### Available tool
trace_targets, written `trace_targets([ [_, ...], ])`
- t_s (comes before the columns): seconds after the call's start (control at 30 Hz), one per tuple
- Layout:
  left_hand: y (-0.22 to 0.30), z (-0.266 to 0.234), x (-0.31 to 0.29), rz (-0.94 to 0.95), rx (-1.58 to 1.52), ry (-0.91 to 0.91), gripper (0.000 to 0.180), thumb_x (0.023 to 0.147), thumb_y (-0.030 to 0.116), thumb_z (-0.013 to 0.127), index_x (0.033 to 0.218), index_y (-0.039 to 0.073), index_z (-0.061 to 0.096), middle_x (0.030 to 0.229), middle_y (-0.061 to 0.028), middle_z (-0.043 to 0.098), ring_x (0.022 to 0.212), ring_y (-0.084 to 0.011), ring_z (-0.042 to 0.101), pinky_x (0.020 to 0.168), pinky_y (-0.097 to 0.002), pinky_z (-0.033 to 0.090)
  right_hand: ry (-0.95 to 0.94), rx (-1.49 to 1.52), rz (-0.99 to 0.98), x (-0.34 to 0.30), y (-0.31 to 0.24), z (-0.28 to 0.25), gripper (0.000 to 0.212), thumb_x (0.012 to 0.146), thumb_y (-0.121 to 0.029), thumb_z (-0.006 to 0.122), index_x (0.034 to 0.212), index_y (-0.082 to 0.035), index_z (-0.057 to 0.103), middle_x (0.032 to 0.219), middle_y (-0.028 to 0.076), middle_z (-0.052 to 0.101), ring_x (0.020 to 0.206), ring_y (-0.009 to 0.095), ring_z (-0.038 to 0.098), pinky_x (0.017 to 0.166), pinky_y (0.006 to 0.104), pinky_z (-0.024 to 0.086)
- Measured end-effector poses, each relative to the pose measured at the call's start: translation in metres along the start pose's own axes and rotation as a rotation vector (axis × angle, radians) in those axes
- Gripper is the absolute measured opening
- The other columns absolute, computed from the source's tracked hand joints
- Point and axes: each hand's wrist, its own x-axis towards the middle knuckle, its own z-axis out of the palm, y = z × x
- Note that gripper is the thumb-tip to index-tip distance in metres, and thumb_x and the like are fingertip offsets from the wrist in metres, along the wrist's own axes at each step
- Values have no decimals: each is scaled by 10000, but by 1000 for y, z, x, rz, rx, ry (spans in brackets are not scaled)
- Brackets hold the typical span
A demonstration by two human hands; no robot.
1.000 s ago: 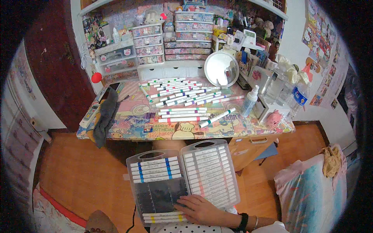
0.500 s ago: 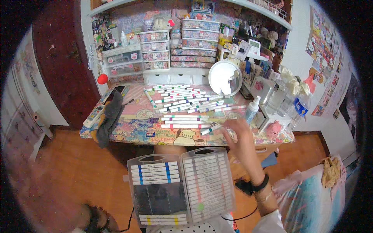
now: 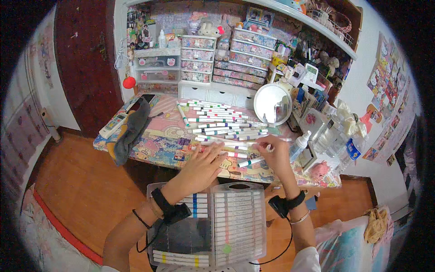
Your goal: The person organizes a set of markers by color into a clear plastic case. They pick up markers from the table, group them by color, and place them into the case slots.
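Note:
My left hand lies with fingers spread over a short row of white markers near the desk's front edge, partly covering them. My right hand is at the right ends of that row, its fingers bent in a pinch. A white marker end shows between these fingers; the rest is hidden. Just in front, a marker with a teal band lies slanted, one end close to my right hand. Behind both hands many loose markers are heaped. An open clear marker case rests below, holding blue-banded markers and yellow-banded ones.
A round mirror stands behind the markers. Right of my hand are a spray bottle and a pink plush. A grey cloth and a remote control lie on the left. Small drawers line the back.
My left hand has come in from the lower left onto the row of markers. My right hand's fingers have closed by the row's right ends. The whole view has shifted slightly.

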Motion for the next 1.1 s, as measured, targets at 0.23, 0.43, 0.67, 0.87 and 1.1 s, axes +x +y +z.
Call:
trace_targets([
  [0.23,12,-33,0,83,-77,318,375,798,54,631,1171,77,607,1458,-202,363,1298,-391,421,1072,-523,335,205,742,390,-7,-29,-6,158,895,-52,661,1024,37,641,896,88,692,812,158,678,769,276,540],
  [0.43,83,-110,-34,-184,-132,447,445,788,37,692,1211,61,554,1200,-185,584,1106,-311,584,910,-417,455,-19,928,192,-41,-103,-29,187,883,58,623,1069,57,617,991,127,681,898,171,676,796,283,551],
  [0.67,114,-140,-85,-550,-1066,-139,244,1001,132,511,1210,5,500,834,-46,650,773,-104,621,683,-277,498,-18,825,65,-65,-175,-28,437,790,74,729,1191,41,560,1082,132,668,996,177,661,867,301,557],
  [0.87,124,-107,-104,-480,-970,341,316,936,62,592,1232,27,487,810,-71,688,700,-98,660,602,-247,506,-63,993,245,-69,-213,-11,376,792,57,740,1118,29,553,1025,137,687,943,177,677,837,321,582],
  [1.1,128,-102,-110,-516,-741,497,350,910,61,633,1237,24,513,820,-129,698,690,-205,715,542,-289,528,-27,789,336,-63,-232,-9,157,800,81,714,952,70,675,911,121,691,831,144,676,768,270,573],
])
